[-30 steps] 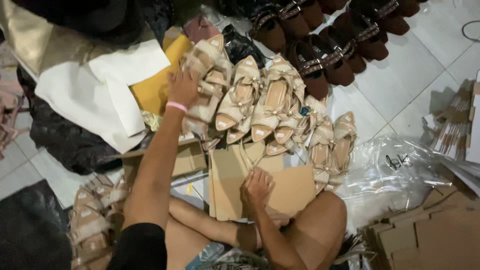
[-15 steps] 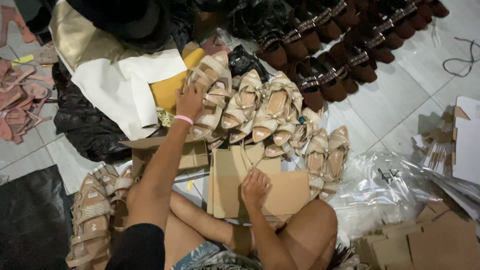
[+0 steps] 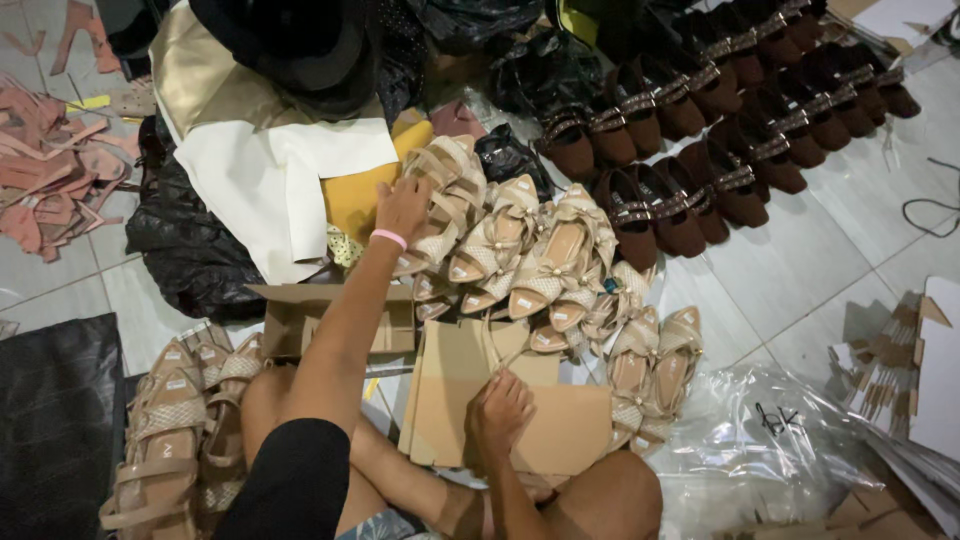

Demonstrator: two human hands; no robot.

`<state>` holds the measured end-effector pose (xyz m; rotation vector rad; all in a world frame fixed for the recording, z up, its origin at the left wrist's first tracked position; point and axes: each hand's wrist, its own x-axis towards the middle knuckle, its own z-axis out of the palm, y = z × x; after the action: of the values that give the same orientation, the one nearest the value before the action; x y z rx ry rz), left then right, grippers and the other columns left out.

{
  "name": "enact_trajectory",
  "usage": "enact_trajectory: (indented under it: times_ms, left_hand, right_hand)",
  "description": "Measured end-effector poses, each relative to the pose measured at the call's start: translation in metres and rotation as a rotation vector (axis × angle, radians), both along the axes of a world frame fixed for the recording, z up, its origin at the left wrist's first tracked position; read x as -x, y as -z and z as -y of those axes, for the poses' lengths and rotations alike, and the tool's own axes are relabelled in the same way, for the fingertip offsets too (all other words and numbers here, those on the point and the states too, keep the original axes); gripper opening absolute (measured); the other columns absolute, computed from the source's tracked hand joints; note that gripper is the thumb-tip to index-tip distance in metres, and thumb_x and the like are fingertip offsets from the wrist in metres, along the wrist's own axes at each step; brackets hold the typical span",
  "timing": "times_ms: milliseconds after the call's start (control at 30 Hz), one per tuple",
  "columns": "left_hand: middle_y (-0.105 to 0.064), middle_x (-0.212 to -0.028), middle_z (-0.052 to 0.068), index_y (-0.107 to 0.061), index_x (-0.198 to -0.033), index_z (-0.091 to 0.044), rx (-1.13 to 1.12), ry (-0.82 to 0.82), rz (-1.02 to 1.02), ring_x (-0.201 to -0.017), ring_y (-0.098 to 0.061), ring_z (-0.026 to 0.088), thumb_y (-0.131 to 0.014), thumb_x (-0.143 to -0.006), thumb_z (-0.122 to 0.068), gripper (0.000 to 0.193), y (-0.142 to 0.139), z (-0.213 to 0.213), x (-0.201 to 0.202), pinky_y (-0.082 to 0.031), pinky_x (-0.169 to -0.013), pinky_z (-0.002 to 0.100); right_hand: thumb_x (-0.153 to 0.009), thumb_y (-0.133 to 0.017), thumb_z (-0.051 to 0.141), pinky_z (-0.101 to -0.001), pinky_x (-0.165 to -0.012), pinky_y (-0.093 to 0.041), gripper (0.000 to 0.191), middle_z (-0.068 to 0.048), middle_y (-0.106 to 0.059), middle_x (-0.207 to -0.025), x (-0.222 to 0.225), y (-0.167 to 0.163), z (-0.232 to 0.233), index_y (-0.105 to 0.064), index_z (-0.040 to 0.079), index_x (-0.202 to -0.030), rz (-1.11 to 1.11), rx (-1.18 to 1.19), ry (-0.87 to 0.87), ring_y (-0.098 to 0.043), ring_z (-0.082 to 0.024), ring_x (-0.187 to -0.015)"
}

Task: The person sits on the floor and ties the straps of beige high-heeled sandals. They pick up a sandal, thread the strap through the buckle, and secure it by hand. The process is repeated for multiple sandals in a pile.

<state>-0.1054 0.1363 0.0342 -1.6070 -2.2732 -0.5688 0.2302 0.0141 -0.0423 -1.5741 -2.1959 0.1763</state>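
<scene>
I sit cross-legged on a tiled floor. My left hand (image 3: 402,208), with a pink band on the wrist, reaches forward and rests on a beige strappy sandal (image 3: 447,200) at the left end of a pile of beige sandals (image 3: 545,260). My right hand (image 3: 498,412) presses down on a stack of flat brown cardboard sheets (image 3: 450,385) in front of my knees, fingers curled on the top sheet. Whether the left hand grips the sandal is unclear.
Rows of dark brown sandals (image 3: 700,130) lie at the back right. A small open cardboard box (image 3: 290,320) and tan sandals (image 3: 165,440) sit at my left. White and yellow sheets (image 3: 270,180), black bags (image 3: 190,250), clear plastic bags (image 3: 770,450) and pink scraps (image 3: 50,170) surround me.
The view has shifted, so everything sits lower in frame. My left hand stays on the beige sandal pile and my right hand stays on the cardboard.
</scene>
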Motion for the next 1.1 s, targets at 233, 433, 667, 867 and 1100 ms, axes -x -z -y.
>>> enact_trajectory:
  times_ms: [233,433,667,867,1100]
  left_hand:
    - [-0.06,-0.104,0.007,-0.06,-0.112,-0.013,-0.005,-0.192,-0.168,-0.102,-0.061,0.027,-0.054,-0.094,-0.017,0.02,0.033,-0.041,0.008,-0.039,-0.082,0.061]
    - [-0.058,-0.109,0.009,-0.059,-0.119,-0.008,-0.198,-0.074,-0.055,-0.109,-0.055,0.03,-0.059,-0.085,-0.023,0.038,0.041,-0.056,0.009,-0.038,-0.082,0.058]
    - [-0.057,-0.113,0.01,-0.059,-0.115,-0.013,-0.222,0.043,0.095,-0.115,-0.054,0.033,-0.061,-0.089,-0.007,0.027,0.042,-0.042,0.021,-0.035,-0.092,0.054]
    - [-0.055,-0.114,0.017,-0.057,-0.115,-0.004,-0.5,0.151,0.098,-0.111,-0.052,0.037,-0.065,-0.089,-0.009,0.028,0.041,-0.024,0.027,-0.035,-0.092,0.049]
    - [-0.057,-0.115,0.014,-0.057,-0.115,-0.007,-0.417,0.185,0.158,-0.112,-0.053,0.036,-0.064,-0.09,0.0,0.027,0.014,0.005,0.04,-0.035,-0.094,0.046]
  right_hand:
    - [-0.098,-0.054,0.021,-0.0458,-0.078,-0.044,0.016,-0.008,-0.065,-0.096,0.014,-0.005,-0.011,-0.065,0.011,-0.105,0.029,-0.041,-0.001,-0.06,-0.03,-0.093]
    - [-0.096,-0.056,0.022,-0.0456,-0.078,-0.044,0.015,-0.008,-0.064,-0.095,0.006,0.027,-0.01,-0.064,0.013,-0.104,0.106,-0.034,0.046,-0.059,-0.029,-0.091]
    - [-0.098,-0.054,0.024,-0.047,-0.079,-0.043,0.02,-0.008,-0.065,-0.101,0.004,0.039,-0.007,-0.064,0.012,-0.11,0.111,0.033,0.018,-0.059,-0.029,-0.094]
    - [-0.099,-0.052,0.025,-0.0484,-0.085,-0.042,0.022,-0.008,-0.065,-0.104,0.007,0.032,-0.001,-0.064,0.012,-0.113,0.049,0.031,0.011,-0.059,-0.03,-0.101]
    - [-0.102,-0.053,0.028,-0.0474,-0.08,-0.041,0.021,-0.006,-0.065,-0.101,0.005,0.04,-0.004,-0.064,0.014,-0.112,0.163,0.001,0.037,-0.059,-0.028,-0.098]
